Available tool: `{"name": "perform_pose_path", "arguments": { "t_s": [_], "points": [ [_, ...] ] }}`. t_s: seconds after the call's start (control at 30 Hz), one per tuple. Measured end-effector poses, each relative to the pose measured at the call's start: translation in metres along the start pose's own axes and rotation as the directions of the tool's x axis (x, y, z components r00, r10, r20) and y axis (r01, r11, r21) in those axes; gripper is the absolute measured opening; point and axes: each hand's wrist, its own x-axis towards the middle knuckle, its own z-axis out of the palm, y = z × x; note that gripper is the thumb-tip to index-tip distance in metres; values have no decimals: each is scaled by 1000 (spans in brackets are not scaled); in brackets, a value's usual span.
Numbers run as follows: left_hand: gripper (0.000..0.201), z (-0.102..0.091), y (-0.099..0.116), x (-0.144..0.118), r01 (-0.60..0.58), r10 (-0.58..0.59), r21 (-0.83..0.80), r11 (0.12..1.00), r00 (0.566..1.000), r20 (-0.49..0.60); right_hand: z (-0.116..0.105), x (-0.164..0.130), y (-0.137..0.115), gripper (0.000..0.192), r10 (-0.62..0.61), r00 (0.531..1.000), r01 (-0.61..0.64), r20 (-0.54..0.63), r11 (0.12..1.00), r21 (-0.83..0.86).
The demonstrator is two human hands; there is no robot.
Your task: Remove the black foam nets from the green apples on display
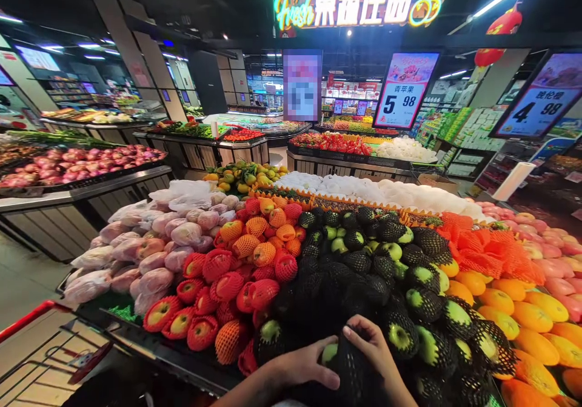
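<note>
Green apple (329,353) in black foam net, front of display pile, clamped between left hand (304,366) and right hand (373,347); tugging the net could dislodge neighbouring netted apples (425,307), which may roll toward the oranges (522,316).

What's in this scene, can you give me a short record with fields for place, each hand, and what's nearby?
place: supermarket fruit stand
left hand: on a green apple in black net
right hand: on the same apple's net
nearby left: red apples in red net
nearby right: oranges
overhead: price signs
</note>
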Motion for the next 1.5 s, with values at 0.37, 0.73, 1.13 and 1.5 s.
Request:
{"name": "perform_pose_path", "arguments": {
  "t_s": [0.37, 0.73, 1.13, 1.5],
  "points": [
    [64, 2, 3, -14, -133, 60, -254, 958, 960, -274, 12, -22, 60, 59, 31, 992, 12, -120, 939, 343],
    [63, 8, 9, 5, -19, 75, 135, 991, 902, -426, 17, -24, 75, 77, -76, 949, 129, -306, 979, 159],
    [43, 8, 42, -12, -34, 156, 263, 964, 874, -461, 20, -23, 82, 79, -73, 911, 187, -405, 950, 250],
    [66, -9, 18, 2, -186, 144, -37, 982, 856, -496, 21, -30, 66, 48, 60, 990, 31, -126, 787, 616]
  ]
}}
